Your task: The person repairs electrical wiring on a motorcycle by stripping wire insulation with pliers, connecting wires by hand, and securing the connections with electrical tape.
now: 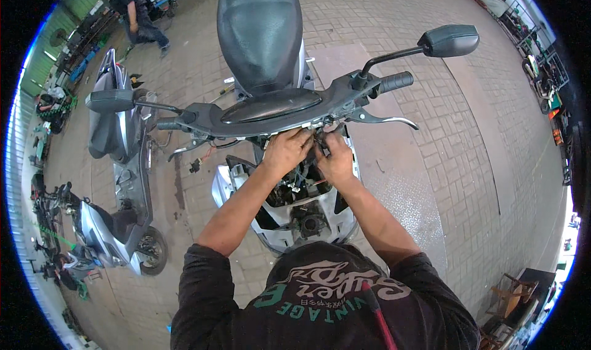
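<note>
Both my hands are at the opened front of a scooter, just below its black handlebar cover (271, 113). My left hand (288, 150) reaches under the cover's near edge, its fingers bent and pressed together; what they grip is hidden. Close beside it, my right hand (337, 159) has its fingers curled in a pinch around a small dark part by the cables, too hidden to name. Loose wires (297, 181) show in the cavity below my hands. Around them is the silver-white front body panel (286, 218). A brake lever (388, 121) sticks out to the right.
The scooter's black seat (260, 33) stands beyond the handlebar, with mirrors (451, 41) out to the sides. Another partly stripped scooter (120, 184) is at the left. A metal checker plate (400, 208) lies on the paving at right. A person (132, 15) is at the far left.
</note>
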Demonstrator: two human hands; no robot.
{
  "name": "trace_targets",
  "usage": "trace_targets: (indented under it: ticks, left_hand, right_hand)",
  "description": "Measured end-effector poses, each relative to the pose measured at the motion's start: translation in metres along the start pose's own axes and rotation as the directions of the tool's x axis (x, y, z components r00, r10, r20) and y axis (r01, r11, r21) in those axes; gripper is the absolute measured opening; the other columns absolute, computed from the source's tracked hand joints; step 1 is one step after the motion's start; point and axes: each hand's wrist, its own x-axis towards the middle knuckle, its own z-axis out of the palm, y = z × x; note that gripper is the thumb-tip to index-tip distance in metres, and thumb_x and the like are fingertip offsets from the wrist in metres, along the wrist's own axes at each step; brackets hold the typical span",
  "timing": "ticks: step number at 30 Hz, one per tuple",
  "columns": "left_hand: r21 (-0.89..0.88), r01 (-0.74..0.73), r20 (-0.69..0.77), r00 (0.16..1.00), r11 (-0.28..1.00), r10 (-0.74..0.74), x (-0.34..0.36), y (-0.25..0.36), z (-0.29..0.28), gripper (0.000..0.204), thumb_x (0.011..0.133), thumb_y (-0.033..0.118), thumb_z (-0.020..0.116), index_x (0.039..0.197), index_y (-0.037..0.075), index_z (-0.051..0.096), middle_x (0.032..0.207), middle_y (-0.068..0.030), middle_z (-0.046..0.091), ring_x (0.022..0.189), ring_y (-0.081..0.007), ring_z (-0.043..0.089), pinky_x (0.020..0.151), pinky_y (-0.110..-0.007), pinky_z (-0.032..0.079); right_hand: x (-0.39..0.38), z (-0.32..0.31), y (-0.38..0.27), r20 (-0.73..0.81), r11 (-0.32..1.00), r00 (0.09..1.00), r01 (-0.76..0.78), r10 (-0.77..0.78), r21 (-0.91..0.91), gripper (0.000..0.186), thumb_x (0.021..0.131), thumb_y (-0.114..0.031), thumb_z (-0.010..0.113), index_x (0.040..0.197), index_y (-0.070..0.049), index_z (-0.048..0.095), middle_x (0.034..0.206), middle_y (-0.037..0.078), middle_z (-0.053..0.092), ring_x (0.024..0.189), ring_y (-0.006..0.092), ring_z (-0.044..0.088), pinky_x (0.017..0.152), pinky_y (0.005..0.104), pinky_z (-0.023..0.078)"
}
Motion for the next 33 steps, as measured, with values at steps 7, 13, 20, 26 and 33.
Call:
trace_targets:
  ticks: [7,13,20,26,33]
  left_hand:
    - [0.009,0.118,0.065,0.991,0.993,-0.118,0.003,0.012,-0.007,0.023,0.08,0.013,0.058,0.101,0.005,0.061,0.088,-0.0123,0.064,0.08,-0.0309,0.063,0.069,-0.039,0.053]
    - [0.003,0.143,0.019,0.99,0.99,-0.143,-0.002,0.011,-0.01,0.021,0.083,0.014,0.055,0.101,0.004,0.051,0.075,-0.0205,0.062,0.064,-0.0373,0.062,0.058,-0.046,0.052]
    - [-0.044,0.068,0.026,0.997,0.997,-0.067,-0.006,0.004,-0.006,0.027,0.081,0.012,0.056,0.106,0.004,0.049,0.079,-0.0218,0.061,0.07,-0.0387,0.062,0.062,-0.046,0.052]
    - [0.027,-0.082,0.101,0.992,0.996,0.079,-0.015,-0.002,-0.008,0.046,0.075,0.011,0.061,0.118,0.006,0.046,0.102,-0.0162,0.06,0.092,-0.0334,0.059,0.08,-0.042,0.049]
    - [0.073,-0.095,0.134,0.987,0.993,0.084,-0.015,-0.002,-0.005,0.049,0.073,0.017,0.066,0.117,0.006,0.046,0.111,-0.0119,0.058,0.1,-0.0313,0.056,0.086,-0.04,0.047]
  right_hand:
    - [-0.002,-0.002,0.011,0.012,0.988,0.991,0.135,-0.135,-0.077,0.017,0.071,-0.007,0.066,0.087,-0.006,0.061,0.083,0.012,0.057,0.065,0.0328,0.06,0.052,0.041,0.05]
    - [-0.003,-0.005,0.006,0.062,0.992,0.998,0.037,-0.03,-0.118,0.009,0.075,-0.011,0.064,0.08,-0.005,0.059,0.083,0.014,0.057,0.066,0.0354,0.06,0.055,0.0433,0.05]
    - [0.003,-0.001,0.005,0.159,0.959,0.948,-0.258,0.275,-0.119,0.013,0.076,-0.013,0.061,0.081,-0.001,0.059,0.077,0.017,0.059,0.071,0.0364,0.061,0.065,0.045,0.048]
    - [0.027,-0.012,0.009,0.599,0.329,0.452,-0.892,0.66,0.31,0.009,0.079,-0.012,0.062,0.076,-0.004,0.059,0.065,0.006,0.056,0.056,0.0154,0.051,0.046,0.0327,0.037]
    - [0.03,-0.013,0.0,0.708,-0.035,0.288,-0.914,0.644,0.403,0.007,0.081,-0.009,0.059,0.086,-0.006,0.054,0.069,0.002,0.05,0.045,0.0081,0.033,0.037,0.024,0.022]
